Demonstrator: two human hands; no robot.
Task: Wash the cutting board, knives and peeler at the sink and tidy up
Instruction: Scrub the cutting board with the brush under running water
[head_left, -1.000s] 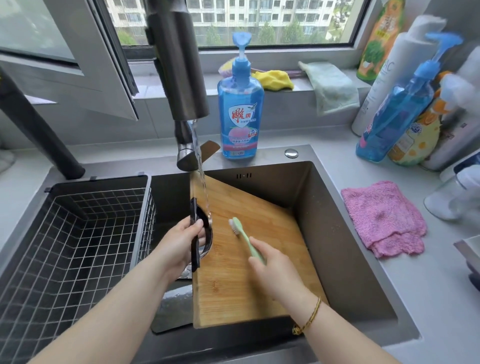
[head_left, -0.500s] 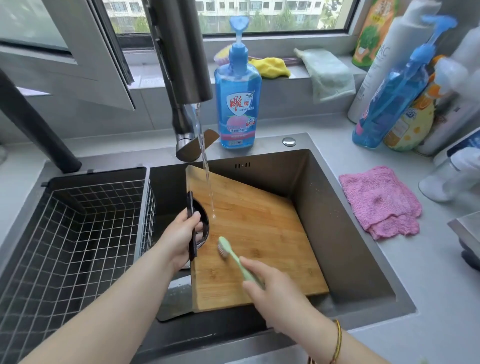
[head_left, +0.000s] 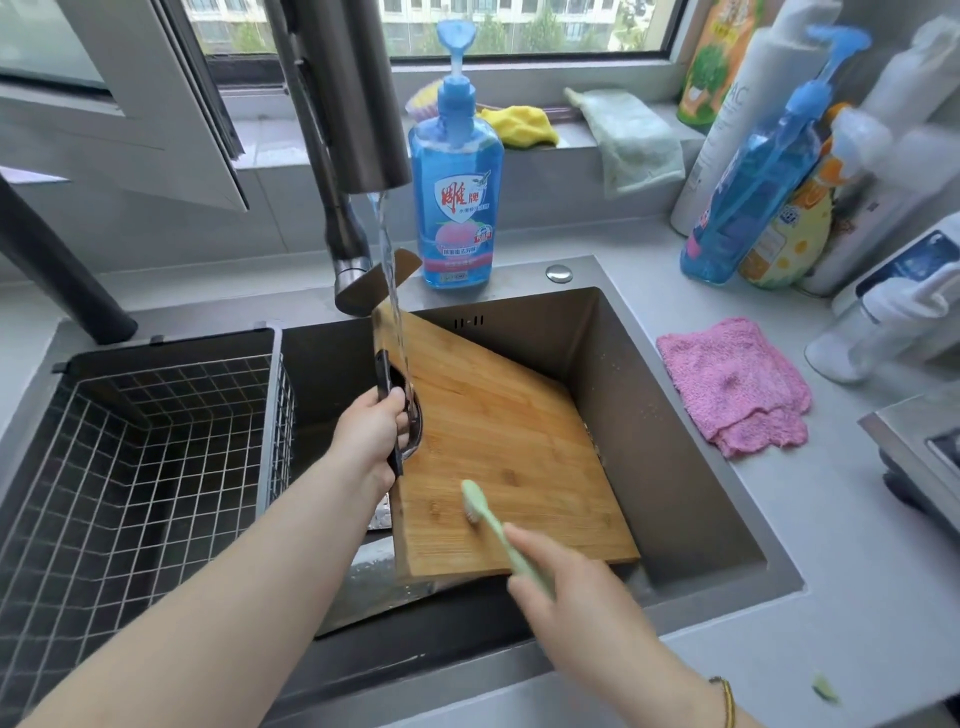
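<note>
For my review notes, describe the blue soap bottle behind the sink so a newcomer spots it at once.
Start at the steel sink with the wooden cutting board in it. On the counter just behind its back rim, right of the tap, stands a blue pump bottle. Unlike the other blue bottle leaning in the crowded right corner, it stands upright and alone.
</note>
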